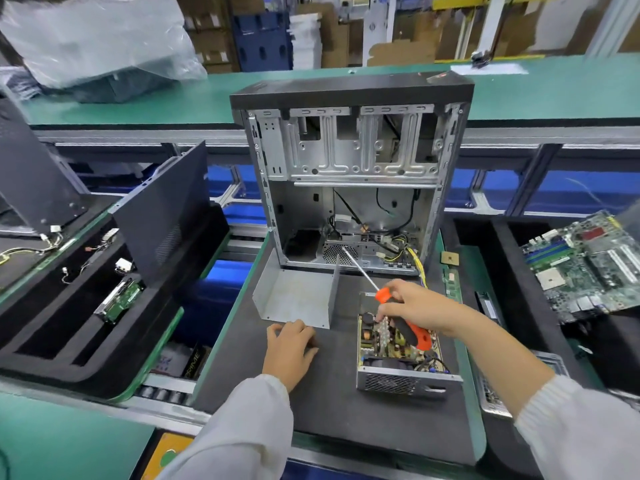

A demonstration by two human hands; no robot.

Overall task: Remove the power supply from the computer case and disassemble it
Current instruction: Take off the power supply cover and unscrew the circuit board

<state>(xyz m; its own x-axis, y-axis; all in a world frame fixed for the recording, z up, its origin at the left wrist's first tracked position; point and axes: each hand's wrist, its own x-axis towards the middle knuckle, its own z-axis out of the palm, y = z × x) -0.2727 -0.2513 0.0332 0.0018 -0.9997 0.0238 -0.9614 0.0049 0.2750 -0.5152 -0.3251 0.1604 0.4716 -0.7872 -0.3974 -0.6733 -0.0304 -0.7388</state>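
Right hand (pixel 414 308) grips an orange-and-black screwdriver (pixel 401 318) over the opened power supply (pixel 398 355).
Its fingers hide part of the handle and the circuit board beneath; left hand (pixel 289 348) rests relaxed on the mat just left, beside the removed metal cover (pixel 298 294). Beyond stands the computer case (pixel 353 181), its innards dim.

Motherboard (pixel 585 265) at right, plastic sheeting (pixel 100 39) far left

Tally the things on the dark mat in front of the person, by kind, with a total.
Computer case: 1
Power supply cover: 1
Opened power supply: 1
Screwdriver: 1
Total: 4
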